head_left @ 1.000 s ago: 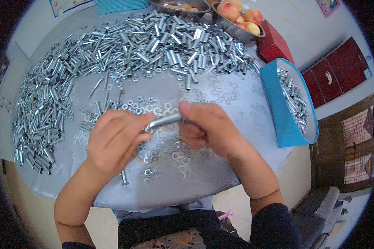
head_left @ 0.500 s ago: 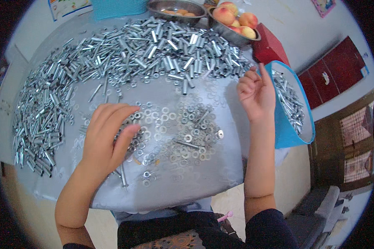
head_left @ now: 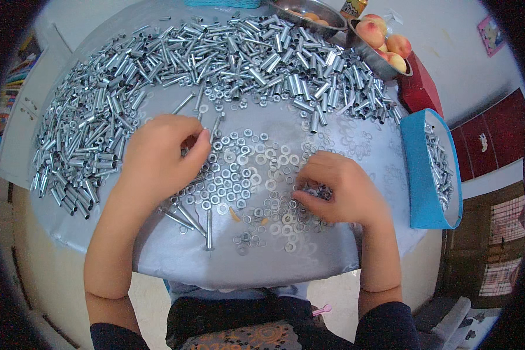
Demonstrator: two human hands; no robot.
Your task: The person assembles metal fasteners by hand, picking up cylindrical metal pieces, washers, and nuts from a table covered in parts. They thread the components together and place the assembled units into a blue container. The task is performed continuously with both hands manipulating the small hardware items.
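My left hand [head_left: 164,156] is over the left side of the loose hex nuts [head_left: 230,181], fingers curled and thumb close to them. Whatever it may hold is hidden. Several long bolts [head_left: 209,230] lie below it, near the table's front. My right hand [head_left: 343,188] reaches down onto the flat washers [head_left: 287,219], slightly blurred, its fingers and thumb curled inward. Small metal pieces [head_left: 319,191] show between thumb and fingers; I cannot tell whether they are gripped. Beyond both hands lies a wide heap of metal sleeves and bolts [head_left: 239,55].
A blue bin [head_left: 414,169] with metal bolts in it stands at the table's right edge. At the back right are a metal bowl of peaches [head_left: 385,69], another bowl [head_left: 326,28], a can [head_left: 353,7] and a red box [head_left: 420,87]. The heap curves along the table's left side.
My right hand has come down from beside the blue bin to the washers, its fingers curling. My left hand has curled more. The whole view has shifted, with the table things further right.
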